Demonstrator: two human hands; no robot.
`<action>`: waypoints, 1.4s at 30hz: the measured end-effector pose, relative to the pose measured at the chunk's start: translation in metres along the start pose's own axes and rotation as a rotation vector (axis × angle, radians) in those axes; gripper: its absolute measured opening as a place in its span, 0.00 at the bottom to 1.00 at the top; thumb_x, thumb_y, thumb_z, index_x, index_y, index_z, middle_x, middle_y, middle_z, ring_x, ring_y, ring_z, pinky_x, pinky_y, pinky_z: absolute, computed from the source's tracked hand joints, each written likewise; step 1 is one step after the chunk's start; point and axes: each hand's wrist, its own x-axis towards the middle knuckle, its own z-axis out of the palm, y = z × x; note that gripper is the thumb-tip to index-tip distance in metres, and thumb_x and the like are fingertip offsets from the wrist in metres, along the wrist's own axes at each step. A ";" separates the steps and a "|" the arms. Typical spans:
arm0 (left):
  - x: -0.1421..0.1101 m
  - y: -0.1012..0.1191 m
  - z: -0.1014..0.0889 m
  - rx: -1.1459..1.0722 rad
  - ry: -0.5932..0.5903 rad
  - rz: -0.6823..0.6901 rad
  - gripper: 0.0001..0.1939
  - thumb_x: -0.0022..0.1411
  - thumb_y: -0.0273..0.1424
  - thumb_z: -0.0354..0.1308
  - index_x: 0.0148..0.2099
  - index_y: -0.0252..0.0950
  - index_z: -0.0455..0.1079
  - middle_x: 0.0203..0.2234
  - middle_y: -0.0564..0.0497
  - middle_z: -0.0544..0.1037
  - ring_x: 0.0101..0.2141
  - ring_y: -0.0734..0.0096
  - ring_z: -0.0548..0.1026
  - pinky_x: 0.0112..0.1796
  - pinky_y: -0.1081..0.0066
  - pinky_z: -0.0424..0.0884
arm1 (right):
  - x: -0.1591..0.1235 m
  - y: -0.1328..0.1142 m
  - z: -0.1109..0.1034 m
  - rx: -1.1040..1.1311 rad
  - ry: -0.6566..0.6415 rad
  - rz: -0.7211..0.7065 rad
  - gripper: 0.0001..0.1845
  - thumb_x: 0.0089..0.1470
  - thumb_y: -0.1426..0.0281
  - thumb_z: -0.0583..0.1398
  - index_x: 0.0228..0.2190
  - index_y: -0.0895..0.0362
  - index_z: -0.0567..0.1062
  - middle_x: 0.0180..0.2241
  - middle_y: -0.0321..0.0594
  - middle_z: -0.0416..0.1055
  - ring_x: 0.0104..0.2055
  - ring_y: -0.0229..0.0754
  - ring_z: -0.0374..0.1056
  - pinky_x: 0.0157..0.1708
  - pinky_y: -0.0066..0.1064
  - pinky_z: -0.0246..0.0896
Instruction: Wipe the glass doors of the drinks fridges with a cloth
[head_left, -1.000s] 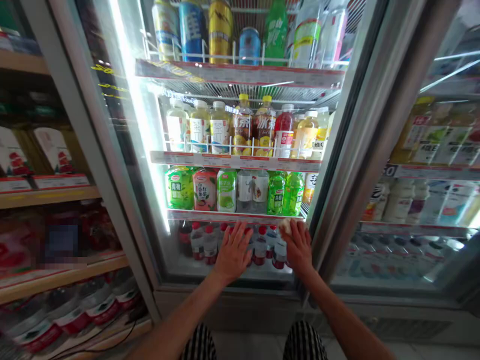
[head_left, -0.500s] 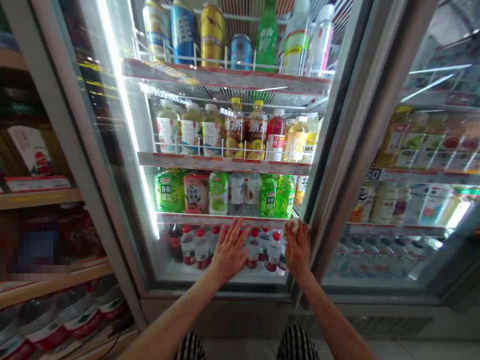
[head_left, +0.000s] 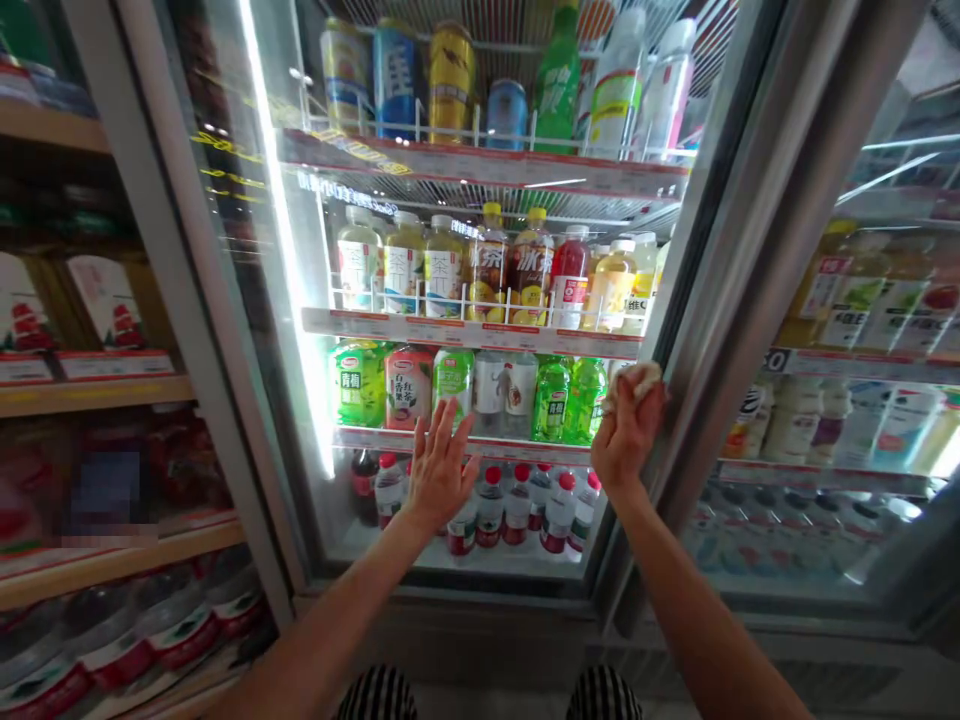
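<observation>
Glass door (head_left: 337,530) fronting lit shelves (head_left: 450,440) of bottles (head_left: 489,390); wooden shelving (head_left: 97,395) off left. Pale cloth (head_left: 637,380) bunched in curled fingers of right hand (head_left: 626,440), beside metal frame (head_left: 724,290), higher than before. Left hand (head_left: 437,478) at glass, fingers spread, shifted leftward; contact, cannot tell.

Pale cloth at the right side of the glass door

The pale cloth (head_left: 637,384) is small, soft and bunched into an uneven wad. It is held in the fingers of the right hand (head_left: 627,440), near the right edge of the glass door (head_left: 480,345). The glass door is upright, transparent and appears closed, and it carries bright reflections. The left hand (head_left: 439,475) is spread at its lower part; whether it touches the glass, I cannot tell.
</observation>
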 end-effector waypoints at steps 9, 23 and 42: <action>0.010 -0.026 -0.007 0.030 0.057 -0.064 0.32 0.61 0.32 0.51 0.65 0.37 0.45 0.64 0.40 0.48 0.63 0.57 0.45 0.60 0.51 0.45 | 0.021 -0.029 0.014 0.036 -0.142 -0.233 0.32 0.56 0.73 0.51 0.60 0.50 0.52 0.62 0.44 0.51 0.66 0.47 0.41 0.61 0.51 0.42; 0.018 -0.044 -0.006 0.080 0.081 -0.113 0.30 0.61 0.33 0.50 0.64 0.35 0.49 0.63 0.39 0.51 0.63 0.57 0.45 0.60 0.51 0.43 | 0.069 -0.020 0.019 0.002 0.152 0.008 0.29 0.58 0.72 0.48 0.61 0.58 0.52 0.63 0.52 0.46 0.66 0.53 0.40 0.60 0.55 0.40; 0.019 -0.043 -0.009 0.080 0.055 -0.141 0.31 0.61 0.33 0.50 0.64 0.35 0.47 0.63 0.39 0.51 0.63 0.58 0.46 0.60 0.52 0.40 | 0.077 -0.050 0.033 0.032 -0.123 -0.401 0.33 0.58 0.74 0.48 0.62 0.48 0.45 0.58 0.39 0.59 0.65 0.44 0.45 0.62 0.48 0.41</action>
